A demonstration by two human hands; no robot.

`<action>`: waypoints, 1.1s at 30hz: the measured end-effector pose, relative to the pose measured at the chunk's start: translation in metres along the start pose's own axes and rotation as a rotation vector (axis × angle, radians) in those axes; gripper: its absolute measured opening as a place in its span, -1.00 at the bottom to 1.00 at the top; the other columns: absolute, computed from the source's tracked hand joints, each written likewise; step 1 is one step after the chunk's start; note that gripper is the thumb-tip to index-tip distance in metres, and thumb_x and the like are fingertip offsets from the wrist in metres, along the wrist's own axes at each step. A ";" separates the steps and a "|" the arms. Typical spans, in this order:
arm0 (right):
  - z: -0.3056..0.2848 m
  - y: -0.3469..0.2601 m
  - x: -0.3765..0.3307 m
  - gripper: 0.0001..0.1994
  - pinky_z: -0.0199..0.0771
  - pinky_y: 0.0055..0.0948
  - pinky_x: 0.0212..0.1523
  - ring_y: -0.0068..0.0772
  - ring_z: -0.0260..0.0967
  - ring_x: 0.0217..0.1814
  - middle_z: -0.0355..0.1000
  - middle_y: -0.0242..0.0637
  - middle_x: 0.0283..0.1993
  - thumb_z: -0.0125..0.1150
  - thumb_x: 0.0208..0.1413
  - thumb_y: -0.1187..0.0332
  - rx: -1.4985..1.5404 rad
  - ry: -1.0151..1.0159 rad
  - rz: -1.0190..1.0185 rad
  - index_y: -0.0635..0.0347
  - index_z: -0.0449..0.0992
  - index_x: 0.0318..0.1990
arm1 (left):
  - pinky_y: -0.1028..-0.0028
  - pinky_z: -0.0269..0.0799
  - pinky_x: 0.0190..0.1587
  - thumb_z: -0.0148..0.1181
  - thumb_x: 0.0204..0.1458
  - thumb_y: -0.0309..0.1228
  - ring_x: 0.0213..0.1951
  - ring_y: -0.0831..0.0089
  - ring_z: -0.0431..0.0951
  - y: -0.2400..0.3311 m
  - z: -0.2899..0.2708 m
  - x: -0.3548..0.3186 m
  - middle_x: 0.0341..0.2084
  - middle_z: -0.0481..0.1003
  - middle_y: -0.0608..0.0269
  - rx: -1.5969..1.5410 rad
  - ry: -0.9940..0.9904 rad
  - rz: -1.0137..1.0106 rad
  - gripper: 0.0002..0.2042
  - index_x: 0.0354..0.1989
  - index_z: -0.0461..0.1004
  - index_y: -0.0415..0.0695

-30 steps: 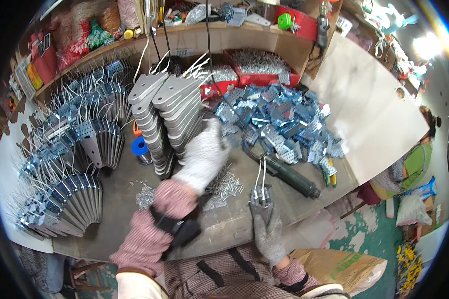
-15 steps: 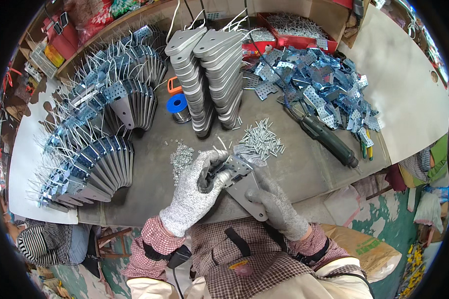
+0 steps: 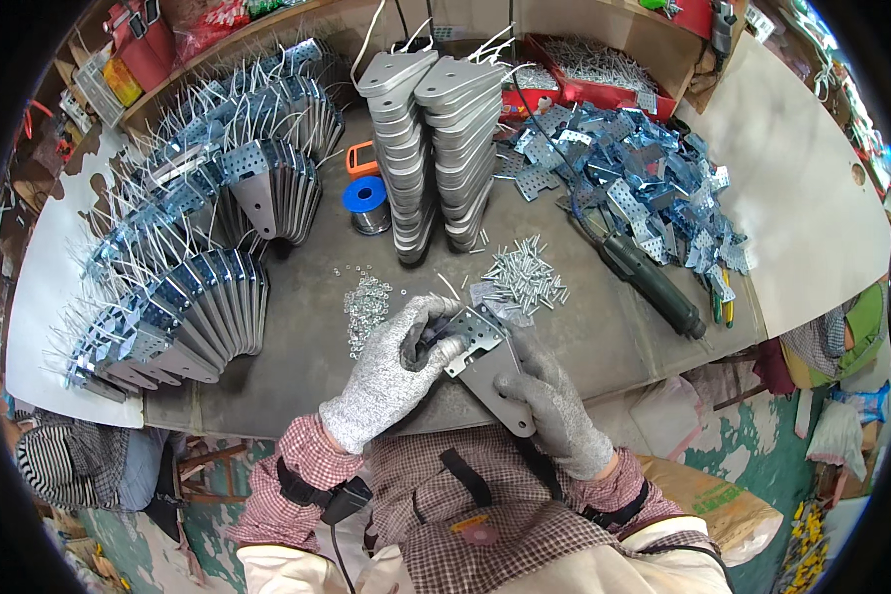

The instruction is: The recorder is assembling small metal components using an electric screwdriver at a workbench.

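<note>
In front of my body I hold a flat grey metal plate (image 3: 492,381) with a rounded, drilled lower end. A perforated blue-silver bracket (image 3: 473,332) lies against its upper end. My right hand (image 3: 556,401), in a grey glove, grips the plate's right edge, thumb on its face. My left hand (image 3: 384,368), gloved too, is curled at the bracket's left edge with the thumb against it; what lies inside its fingers is partly hidden. A short white wire (image 3: 449,287) sticks up there. Beyond my hands lie small nuts (image 3: 367,309) on the left and metal screws (image 3: 527,278) on the right.
Two tall stacks of grey plates (image 3: 406,148) stand at the back, beside a blue spool (image 3: 366,203) and an orange-framed object (image 3: 361,158). Rows of wired plate assemblies (image 3: 203,317) fill the left. To the right are piled blue brackets (image 3: 643,178) and a corded electric screwdriver (image 3: 651,282).
The whole view has shifted slightly. My left fingers have moved a little off the bracket, so more of its perforated face shows. The right hand keeps its grip on the plate.
</note>
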State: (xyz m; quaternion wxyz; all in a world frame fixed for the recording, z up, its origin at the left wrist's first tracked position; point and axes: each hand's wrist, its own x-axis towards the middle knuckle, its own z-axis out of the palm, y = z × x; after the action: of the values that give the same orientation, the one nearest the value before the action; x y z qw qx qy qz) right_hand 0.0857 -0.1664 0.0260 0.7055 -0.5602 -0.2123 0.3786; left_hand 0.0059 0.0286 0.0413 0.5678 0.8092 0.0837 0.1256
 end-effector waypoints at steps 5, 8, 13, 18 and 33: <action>-0.008 0.013 -0.001 -0.33 0.31 -0.35 0.30 -0.33 0.32 0.28 0.39 -0.04 0.25 0.06 0.23 0.31 0.016 -0.048 0.060 0.34 0.12 0.48 | 0.42 0.40 0.18 0.36 0.14 -0.45 0.04 0.48 0.49 0.005 -0.014 0.008 -0.06 0.50 0.22 -0.089 -0.157 -0.150 -0.64 0.08 0.44 -0.23; 0.002 0.012 -0.002 -0.33 0.31 -0.34 0.30 -0.33 0.33 0.27 0.39 -0.03 0.25 0.04 0.24 0.30 -0.078 0.011 -0.019 0.35 0.10 0.48 | 0.32 0.45 0.08 0.44 0.04 -0.38 -0.02 0.28 0.55 -0.012 -0.002 0.002 -0.13 0.53 0.14 0.347 0.023 0.178 -0.56 0.08 0.45 -0.20; 0.012 0.015 -0.004 -0.31 0.19 -0.30 0.41 -0.19 0.23 0.40 0.25 0.04 0.38 0.00 0.30 0.37 -0.060 0.085 0.017 0.34 -0.05 0.53 | 0.18 0.45 -0.04 0.37 0.05 -0.38 -0.08 0.07 0.55 -0.015 0.026 -0.008 -0.19 0.53 0.08 0.880 0.031 0.239 -0.55 0.12 0.45 -0.17; 0.022 0.031 -0.001 -0.27 0.11 -0.29 0.46 -0.12 0.16 0.49 0.19 0.11 0.43 -0.02 0.36 0.48 -0.409 -0.044 -0.115 0.28 -0.26 0.56 | -0.05 0.13 0.41 0.44 -0.04 -0.17 0.35 -0.11 0.30 -0.049 0.045 -0.053 0.26 0.36 -0.11 0.383 0.068 0.163 -0.20 0.38 0.25 -0.17; -0.197 -0.052 -0.003 -0.35 0.50 -0.14 0.13 -0.17 0.49 0.11 0.50 -0.05 0.13 0.33 0.19 0.08 -0.977 0.604 -0.260 0.14 0.32 0.37 | -0.08 0.18 0.38 0.38 0.04 -0.02 0.24 -0.08 0.42 -0.051 0.052 -0.049 0.16 0.42 -0.17 0.473 0.172 0.258 -0.23 0.32 0.29 -0.27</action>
State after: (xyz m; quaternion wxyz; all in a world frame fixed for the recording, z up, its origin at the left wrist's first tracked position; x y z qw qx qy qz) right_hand 0.2421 -0.2971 0.0198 0.4354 -0.8727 -0.2188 -0.0289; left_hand -0.0246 -0.0144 -0.0292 0.3331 0.9096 0.0548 0.2422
